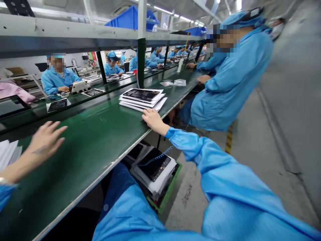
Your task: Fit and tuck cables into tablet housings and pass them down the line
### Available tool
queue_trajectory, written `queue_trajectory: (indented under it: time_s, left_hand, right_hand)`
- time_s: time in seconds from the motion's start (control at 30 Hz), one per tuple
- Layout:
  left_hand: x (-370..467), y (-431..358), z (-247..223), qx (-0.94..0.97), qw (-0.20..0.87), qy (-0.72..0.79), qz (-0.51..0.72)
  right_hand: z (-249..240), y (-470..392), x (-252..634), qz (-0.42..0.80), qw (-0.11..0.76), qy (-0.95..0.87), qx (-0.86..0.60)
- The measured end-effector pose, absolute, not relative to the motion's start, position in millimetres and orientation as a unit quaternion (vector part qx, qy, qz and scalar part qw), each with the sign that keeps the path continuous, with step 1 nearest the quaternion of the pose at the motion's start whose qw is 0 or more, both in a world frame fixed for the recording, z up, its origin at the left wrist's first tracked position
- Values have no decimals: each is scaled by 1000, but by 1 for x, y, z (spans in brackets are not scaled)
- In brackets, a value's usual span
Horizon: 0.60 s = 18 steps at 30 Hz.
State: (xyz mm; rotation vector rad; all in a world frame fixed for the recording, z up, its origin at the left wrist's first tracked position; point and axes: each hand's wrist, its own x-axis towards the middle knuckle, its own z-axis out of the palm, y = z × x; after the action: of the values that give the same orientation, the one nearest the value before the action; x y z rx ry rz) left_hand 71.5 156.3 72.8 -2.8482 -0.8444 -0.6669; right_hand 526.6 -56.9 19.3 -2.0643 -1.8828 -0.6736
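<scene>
My left hand (47, 139) hovers over the green worktop (82, 147), fingers spread, holding nothing. To its left, at the picture's edge, is a pile of white sheets (8, 154). My right hand (153, 119) lies at the near corner of a stack of white sheets (142, 106), its fingers stretched over the worktop's edge area. Its fingertips seem to touch the lowest sheets; whether they press on them I cannot tell. On top of that stack lies a dark, flat tablet-like panel (141, 94).
Below the worktop, a green crate (167, 197) holds more sheets and dark panels, with a blue coiled cord (164, 153) over them. A co-worker in blue (225, 83) sits at the right; others sit across. Small clear bags (180, 82) lie beyond the stack. A shelf (75, 35) runs overhead.
</scene>
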Motion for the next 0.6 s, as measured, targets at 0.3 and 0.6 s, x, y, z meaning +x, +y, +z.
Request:
queue_trajectory:
  time_s: [0.3, 0.6]
  left_hand:
    - [348, 134, 23, -955, -189, -150, -170]
    - [423, 132, 10, -765, -551, -260, -209]
  right_hand:
    - [23, -46, 590, -294, -49, -629, -718]
    - [30, -42, 611, -314, -68, -663, -676]
